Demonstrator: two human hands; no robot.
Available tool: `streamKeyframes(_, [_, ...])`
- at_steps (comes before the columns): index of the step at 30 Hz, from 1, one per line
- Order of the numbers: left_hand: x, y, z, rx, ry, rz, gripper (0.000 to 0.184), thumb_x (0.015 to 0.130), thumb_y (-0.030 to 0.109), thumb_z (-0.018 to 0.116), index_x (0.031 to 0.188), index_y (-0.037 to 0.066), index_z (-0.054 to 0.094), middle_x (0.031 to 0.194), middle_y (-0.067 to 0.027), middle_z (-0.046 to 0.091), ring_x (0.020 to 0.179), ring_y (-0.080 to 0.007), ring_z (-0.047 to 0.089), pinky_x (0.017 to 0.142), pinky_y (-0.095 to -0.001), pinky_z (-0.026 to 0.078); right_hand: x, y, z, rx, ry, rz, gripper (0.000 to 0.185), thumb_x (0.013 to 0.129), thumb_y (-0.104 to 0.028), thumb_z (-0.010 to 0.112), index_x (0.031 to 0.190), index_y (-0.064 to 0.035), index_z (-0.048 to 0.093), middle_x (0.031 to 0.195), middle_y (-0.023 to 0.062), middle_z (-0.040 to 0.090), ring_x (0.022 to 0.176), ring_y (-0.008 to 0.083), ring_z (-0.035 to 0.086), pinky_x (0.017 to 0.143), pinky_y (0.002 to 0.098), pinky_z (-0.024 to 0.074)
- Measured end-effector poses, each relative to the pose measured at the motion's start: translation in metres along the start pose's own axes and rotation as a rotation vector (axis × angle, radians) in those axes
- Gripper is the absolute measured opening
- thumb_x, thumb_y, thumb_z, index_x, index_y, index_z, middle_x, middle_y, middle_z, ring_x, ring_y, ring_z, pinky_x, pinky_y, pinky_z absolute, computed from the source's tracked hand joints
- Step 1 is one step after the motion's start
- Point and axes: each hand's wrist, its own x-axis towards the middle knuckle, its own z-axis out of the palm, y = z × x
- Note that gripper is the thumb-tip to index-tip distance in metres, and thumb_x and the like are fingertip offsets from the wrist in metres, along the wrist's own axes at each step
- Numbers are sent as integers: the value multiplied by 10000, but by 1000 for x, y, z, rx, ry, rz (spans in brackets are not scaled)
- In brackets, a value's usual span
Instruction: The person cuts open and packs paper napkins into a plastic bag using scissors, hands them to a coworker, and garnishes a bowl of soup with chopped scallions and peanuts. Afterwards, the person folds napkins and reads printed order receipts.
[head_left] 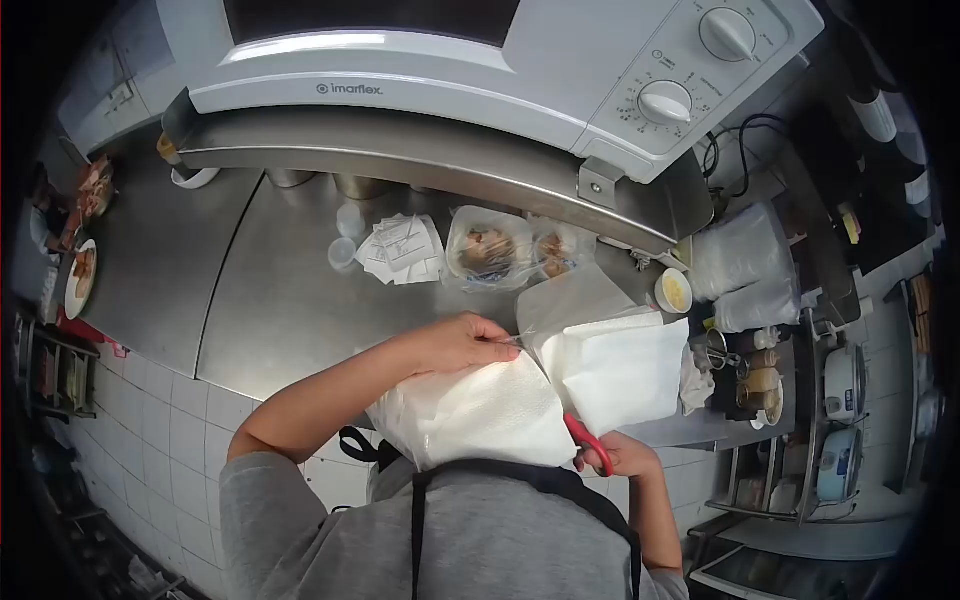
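Observation:
White paper towels (495,410) in clear plastic wrap lie against the person's front, at the counter's edge. My left hand (465,343) is closed on the upper edge of this pack, thumb and fingers pinching the plastic. Beside it to the right is a second white paper towel stack (620,372), with clear plastic film (575,302) spread above it. My right hand (622,456) grips red-handled scissors (588,443) at the lower corner between the two stacks. The scissors' blades are hidden, so I cannot tell whether they are apart.
A white microwave (400,85) sits on a steel shelf (400,155) over the steel counter (290,310). Along the back are paper slips (402,248), a plastic-covered food container (487,245) and a small bowl (674,291). Plastic bags (745,265) and jars (762,385) stand at right.

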Motion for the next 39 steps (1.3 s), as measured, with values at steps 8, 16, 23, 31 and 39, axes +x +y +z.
streamKeyframes(8, [-2, -6, -2, 20, 70, 41, 330, 927, 325, 564, 1035, 27, 654, 904, 4, 644, 857, -62, 539, 790, -233, 436, -5, -20, -14, 152, -348, -105, 450, 871, -442, 611, 951, 1, 625, 696, 5, 530, 588, 82, 485, 504, 232, 393])
streamKeyframes(16, [-3, -7, -5, 20, 64, 35, 265, 914, 269, 570, 1001, 32, 651, 913, 3, 642, 859, -54, 543, 792, -229, 439, 20, -21, 5, 132, -81, -328, 536, 836, -538, 608, 759, -9, 643, 570, -15, 474, 523, 79, 446, 480, 235, 363])
streamKeyframes(23, [-11, -3, -5, -73, -23, 118, 244, 877, 191, 579, 1050, 22, 609, 970, -10, 616, 929, -79, 547, 850, -239, 431, 14, -51, 7, 166, -52, -189, 547, 818, -552, 622, 716, -15, 618, 544, -31, 473, 513, 76, 439, 477, 238, 358])
streamKeyframes(31, [-9, 1, -1, -64, -81, 172, 254, 833, 108, 597, 1074, 29, 612, 1044, -18, 597, 977, -91, 532, 881, -244, 418, 19, -51, -1, 54, 27, -329, 597, 807, -573, 623, 940, 9, 603, 712, 12, 543, 641, 100, 468, 584, 247, 408])
streamKeyframes(39, [-2, -7, 5, -61, -61, 154, 290, 807, 201, 647, 1055, 51, 641, 939, -14, 634, 860, -89, 570, 805, -239, 443, 25, -86, -5, 7, 129, -324, 667, 779, -516, 688, 1181, 0, 554, 924, 52, 610, 833, 138, 536, 741, 279, 453])
